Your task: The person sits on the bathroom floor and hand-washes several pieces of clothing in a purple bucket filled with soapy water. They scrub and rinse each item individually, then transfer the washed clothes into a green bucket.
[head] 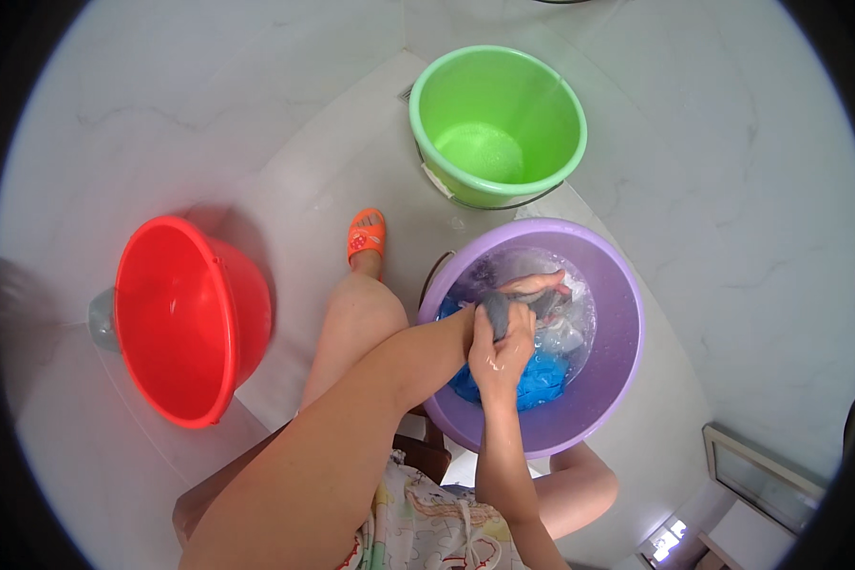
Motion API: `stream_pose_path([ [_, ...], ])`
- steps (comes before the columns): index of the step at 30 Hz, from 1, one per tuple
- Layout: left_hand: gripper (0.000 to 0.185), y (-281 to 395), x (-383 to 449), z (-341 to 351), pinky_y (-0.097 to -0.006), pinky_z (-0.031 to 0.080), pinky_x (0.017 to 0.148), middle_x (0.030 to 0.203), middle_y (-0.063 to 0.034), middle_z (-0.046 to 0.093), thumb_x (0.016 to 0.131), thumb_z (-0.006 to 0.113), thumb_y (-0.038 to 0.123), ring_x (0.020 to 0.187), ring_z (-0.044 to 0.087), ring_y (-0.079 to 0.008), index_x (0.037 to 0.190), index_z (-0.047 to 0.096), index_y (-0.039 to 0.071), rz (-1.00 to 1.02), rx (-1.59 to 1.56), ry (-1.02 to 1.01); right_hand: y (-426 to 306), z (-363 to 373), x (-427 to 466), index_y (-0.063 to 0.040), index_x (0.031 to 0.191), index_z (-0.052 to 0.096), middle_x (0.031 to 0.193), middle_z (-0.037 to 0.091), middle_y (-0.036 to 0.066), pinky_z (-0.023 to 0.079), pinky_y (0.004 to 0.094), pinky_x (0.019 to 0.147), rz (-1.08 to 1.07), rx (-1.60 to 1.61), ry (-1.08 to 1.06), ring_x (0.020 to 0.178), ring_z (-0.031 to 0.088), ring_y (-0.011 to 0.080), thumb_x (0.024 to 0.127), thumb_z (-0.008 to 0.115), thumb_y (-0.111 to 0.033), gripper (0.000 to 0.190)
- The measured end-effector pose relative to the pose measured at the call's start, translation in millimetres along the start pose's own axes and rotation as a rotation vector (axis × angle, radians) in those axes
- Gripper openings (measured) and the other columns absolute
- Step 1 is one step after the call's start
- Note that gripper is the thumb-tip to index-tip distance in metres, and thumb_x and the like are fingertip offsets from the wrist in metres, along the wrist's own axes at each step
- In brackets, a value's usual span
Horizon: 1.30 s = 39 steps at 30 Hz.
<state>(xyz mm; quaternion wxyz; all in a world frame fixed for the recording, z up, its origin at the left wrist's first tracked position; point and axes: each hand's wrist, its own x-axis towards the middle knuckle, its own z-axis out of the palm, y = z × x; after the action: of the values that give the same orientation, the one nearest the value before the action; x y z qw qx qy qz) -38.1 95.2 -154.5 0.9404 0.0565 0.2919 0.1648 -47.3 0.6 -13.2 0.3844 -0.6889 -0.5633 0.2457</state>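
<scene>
My right hand (502, 353) grips a bunched grey cloth (496, 313) above the water in a purple plastic bucket (616, 356). Just beyond it, my left hand (533, 283) holds the same cloth, its wrist and palm partly hidden by the cloth and my right hand. The two hands are close together over the bucket. Bright blue fabric (545, 377) lies wet in the water below them. Whitish fabric or suds (563, 335) show to the right of the cloth; which of the two is unclear. Water drops glisten on the back of my right hand.
A green bucket (499, 92) with a wire handle and a little clear liquid stands beyond the purple one. At the left, a red plastic tub (174, 320) sits tilted in view, a grey object (102, 320) behind it. My orange slipper (367, 231) rests on the pale floor (313, 192).
</scene>
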Motion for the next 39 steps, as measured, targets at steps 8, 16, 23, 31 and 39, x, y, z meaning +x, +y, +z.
stream_pose_path([
  [8,0.041,-23,6,19,-0.0367,0.048,0.076,0.094,-0.0106,0.063,0.089,0.055,0.044,0.085,0.06,-0.0223,0.102,0.06,0.005,0.033,-0.013,0.105,123,-5,89,0.008,0.088,0.063,0.074,0.064,0.023,0.047,0.0426,0.068,0.376,-0.135,0.415,0.072,0.064,0.0341,0.087,0.055,-0.026,0.035],
  [16,0.058,-2,-2,10,-0.0482,0.032,0.102,0.145,-0.0145,0.036,0.091,0.054,0.044,0.131,0.034,-0.0318,0.141,0.037,0.021,0.234,0.392,0.72,287,23,10,0.007,0.103,0.063,0.095,0.064,0.028,0.046,0.0448,0.081,0.271,-0.225,0.379,0.089,0.062,0.039,0.088,0.055,-0.029,0.039],
  [23,0.077,3,-16,27,-0.0579,0.023,0.105,0.149,-0.0207,0.026,0.09,0.054,0.04,0.137,0.026,-0.0365,0.148,0.016,0.009,0.131,0.368,0.542,250,-39,50,0.0,0.105,0.063,0.098,0.064,0.019,0.047,0.0361,0.079,0.694,-0.131,-0.137,0.093,0.062,0.0301,0.079,0.069,-0.019,0.033],
  [31,0.07,-4,-56,36,-0.0617,0.039,0.094,0.116,-0.0263,0.055,0.087,0.051,0.058,0.112,0.053,-0.0395,0.124,0.047,-0.002,-0.265,-0.041,0.083,32,-92,-25,0.007,0.106,0.058,0.109,0.06,0.023,0.046,0.0377,0.089,-0.111,-0.125,-0.198,0.104,0.059,0.0389,0.076,0.064,-0.001,0.031],
  [39,0.04,-1,-43,28,-0.042,0.053,0.077,0.089,-0.0082,0.062,0.082,0.069,0.037,0.083,0.065,-0.0236,0.104,0.058,0.005,-0.233,0.009,0.187,11,-95,-27,0.004,0.101,0.06,0.086,0.063,0.017,0.047,0.0318,0.073,-0.051,-0.093,-0.13,0.079,0.063,0.0264,0.078,0.066,-0.008,0.027],
])
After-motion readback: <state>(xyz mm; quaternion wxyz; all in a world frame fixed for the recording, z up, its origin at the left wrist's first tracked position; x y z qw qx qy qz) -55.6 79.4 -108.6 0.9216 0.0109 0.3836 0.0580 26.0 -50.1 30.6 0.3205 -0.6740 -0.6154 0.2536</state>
